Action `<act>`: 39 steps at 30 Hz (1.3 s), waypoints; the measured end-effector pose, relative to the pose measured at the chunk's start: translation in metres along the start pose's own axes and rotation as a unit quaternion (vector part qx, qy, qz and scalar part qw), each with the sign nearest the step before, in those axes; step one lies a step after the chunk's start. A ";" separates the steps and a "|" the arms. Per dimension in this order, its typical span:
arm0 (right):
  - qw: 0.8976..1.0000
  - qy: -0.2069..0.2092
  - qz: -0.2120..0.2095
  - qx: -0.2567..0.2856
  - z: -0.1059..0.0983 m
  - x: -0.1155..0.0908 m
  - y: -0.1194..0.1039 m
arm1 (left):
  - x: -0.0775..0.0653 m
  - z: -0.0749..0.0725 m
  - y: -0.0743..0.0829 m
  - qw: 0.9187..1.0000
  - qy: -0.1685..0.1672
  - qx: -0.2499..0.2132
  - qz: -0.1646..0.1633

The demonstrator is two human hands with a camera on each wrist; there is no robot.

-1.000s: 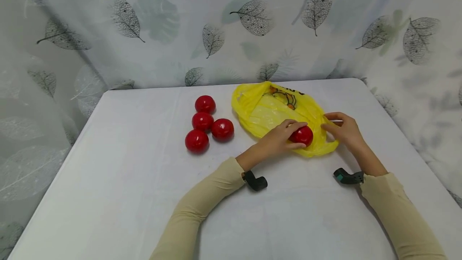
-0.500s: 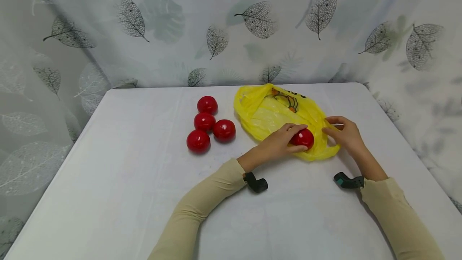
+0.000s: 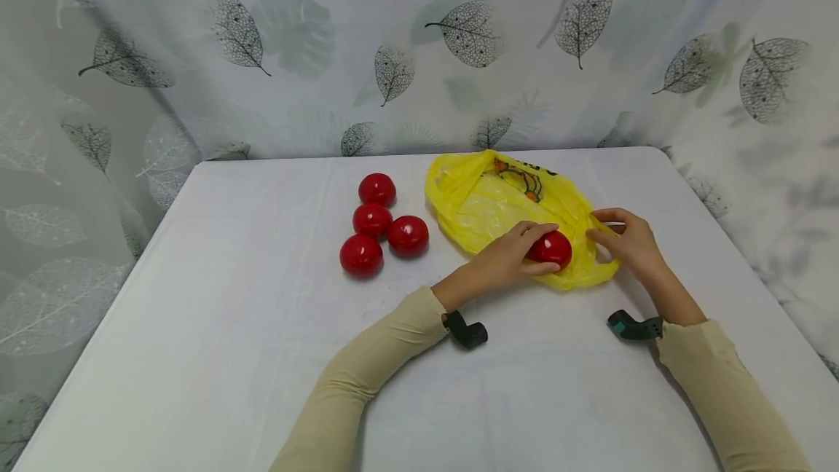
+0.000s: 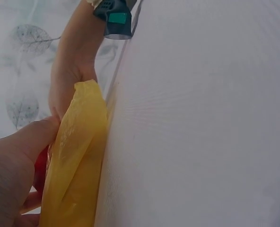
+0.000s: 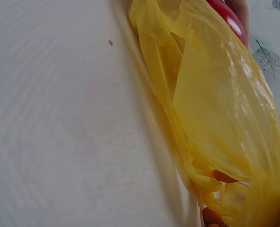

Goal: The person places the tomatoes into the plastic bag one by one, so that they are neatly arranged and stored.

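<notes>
In the head view my left hand [image 3: 501, 259] holds a glossy red, round, tomato-like fruit [image 3: 553, 249], thumb on its near side and fingers over its far side. That fruit lies over the near right part of a yellow plastic bag [image 3: 485, 210], which is spread flat with a printed design at the back. To the right, my right hand [image 3: 632, 242] pinches the bag's edge by its handle loop. The left wrist view shows the bag film [image 4: 78, 156] partly covering the fruit [image 4: 40, 170] by my thumb. In the right wrist view, the bag [image 5: 220, 104] hides most of my right fingers.
Several more red fruits [image 3: 408, 236] sit in a close group left of the bag. The white-covered table [image 3: 262, 355] runs back to a leaf-printed curtain [image 3: 295, 57]. Dark camera mounts [image 3: 467, 331] stick out from both wrists.
The head view has shifted slightly. Both hands keep their holds on the fruit and the bag, with no visible movement otherwise.
</notes>
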State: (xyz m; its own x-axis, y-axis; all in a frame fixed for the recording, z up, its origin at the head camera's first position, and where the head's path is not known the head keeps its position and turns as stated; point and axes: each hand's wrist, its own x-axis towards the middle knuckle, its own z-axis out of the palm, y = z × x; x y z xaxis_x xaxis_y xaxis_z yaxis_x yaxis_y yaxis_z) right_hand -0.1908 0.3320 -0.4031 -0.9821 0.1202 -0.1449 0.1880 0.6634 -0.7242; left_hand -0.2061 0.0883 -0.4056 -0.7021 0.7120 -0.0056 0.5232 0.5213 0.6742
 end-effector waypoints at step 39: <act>1.000 -0.001 -0.015 0.009 0.001 0.001 0.006 | -0.039 -0.040 -0.010 0.993 0.097 0.039 0.063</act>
State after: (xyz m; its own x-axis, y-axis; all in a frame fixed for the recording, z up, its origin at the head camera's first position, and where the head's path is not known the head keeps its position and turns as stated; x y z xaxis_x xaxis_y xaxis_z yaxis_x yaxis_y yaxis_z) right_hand -0.1910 0.3352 -0.4078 -0.9872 0.0992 -0.1251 0.1594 0.6538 -0.7397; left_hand -0.2029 0.0366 -0.3828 -0.7049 0.6739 0.2214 0.6427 0.4746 0.6015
